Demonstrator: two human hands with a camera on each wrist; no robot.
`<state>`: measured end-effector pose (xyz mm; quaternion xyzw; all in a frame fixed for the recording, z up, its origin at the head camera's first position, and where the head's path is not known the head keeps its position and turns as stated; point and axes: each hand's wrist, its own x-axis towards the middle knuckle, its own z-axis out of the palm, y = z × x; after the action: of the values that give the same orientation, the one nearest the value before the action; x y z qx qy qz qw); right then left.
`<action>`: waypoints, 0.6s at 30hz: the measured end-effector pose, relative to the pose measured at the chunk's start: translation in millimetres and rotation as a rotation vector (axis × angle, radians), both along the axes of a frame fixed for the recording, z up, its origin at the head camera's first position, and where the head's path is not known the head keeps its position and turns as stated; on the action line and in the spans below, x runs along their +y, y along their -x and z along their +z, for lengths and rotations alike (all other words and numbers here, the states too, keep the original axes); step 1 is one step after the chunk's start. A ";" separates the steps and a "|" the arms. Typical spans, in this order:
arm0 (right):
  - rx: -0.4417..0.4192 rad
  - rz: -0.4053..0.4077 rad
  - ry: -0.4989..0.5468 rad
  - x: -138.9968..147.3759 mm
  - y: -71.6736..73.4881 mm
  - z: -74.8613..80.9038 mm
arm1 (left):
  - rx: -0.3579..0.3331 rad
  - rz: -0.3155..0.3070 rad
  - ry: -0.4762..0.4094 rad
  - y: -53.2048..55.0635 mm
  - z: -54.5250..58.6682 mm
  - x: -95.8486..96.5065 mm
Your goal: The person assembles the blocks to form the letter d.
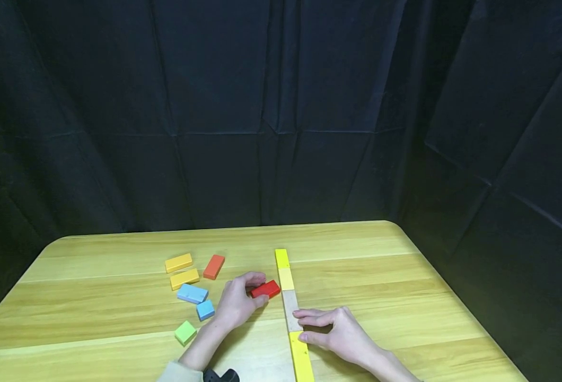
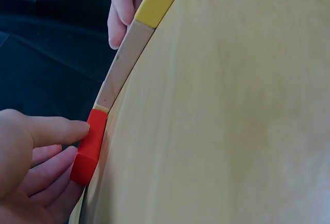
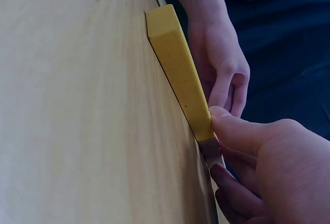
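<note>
My left hand [image 1: 237, 301] pinches a red block [image 1: 266, 289] between thumb and fingers, its end close to the left side of a straight row of blocks. From far to near, the row has a small bright yellow block [image 1: 282, 258], a pale yellow one [image 1: 286, 279], a longer bare-wood block [image 1: 290, 310] and a long yellow block [image 1: 301, 356]. Along the row's right side, my right hand [image 1: 343, 331] touches the joint of the last two. In the right wrist view its thumb [image 3: 240, 131] is against the yellow block, its other fingertips by the bare wood.
Left of my left hand lie two orange blocks [image 1: 184, 279], an orange-red block [image 1: 213, 267], a long blue block [image 1: 192, 293], a short blue block [image 1: 205, 310] and a green block [image 1: 185, 333]. A dark curtain [image 1: 281, 175] hangs behind the wooden table [image 1: 405, 297].
</note>
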<state>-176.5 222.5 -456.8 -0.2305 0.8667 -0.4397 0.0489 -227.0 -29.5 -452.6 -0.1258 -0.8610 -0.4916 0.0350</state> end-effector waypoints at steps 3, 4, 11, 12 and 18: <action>-0.002 -0.006 -0.002 -0.7 0.1 -0.4 | -0.003 0.008 0.006 -0.1 -0.2 -1.4; -0.003 -0.007 -0.002 -0.7 0.0 -0.3 | -0.004 0.009 0.009 -0.3 -0.2 -1.5; -0.017 -0.009 0.006 -0.3 -0.5 -0.2 | -0.027 0.002 -0.008 -1.2 -1.2 -0.9; -0.018 -0.011 0.004 -0.2 -0.6 -0.2 | -0.028 0.002 -0.009 -1.2 -1.4 -0.7; -0.017 -0.018 -0.006 -0.6 -1.0 0.5 | -0.031 0.004 -0.008 -1.1 -1.7 -0.4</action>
<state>-175.5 221.8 -456.3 -0.2187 0.8696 -0.4395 0.0531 -225.9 -29.8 -454.3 -0.1164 -0.8598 -0.4967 0.0229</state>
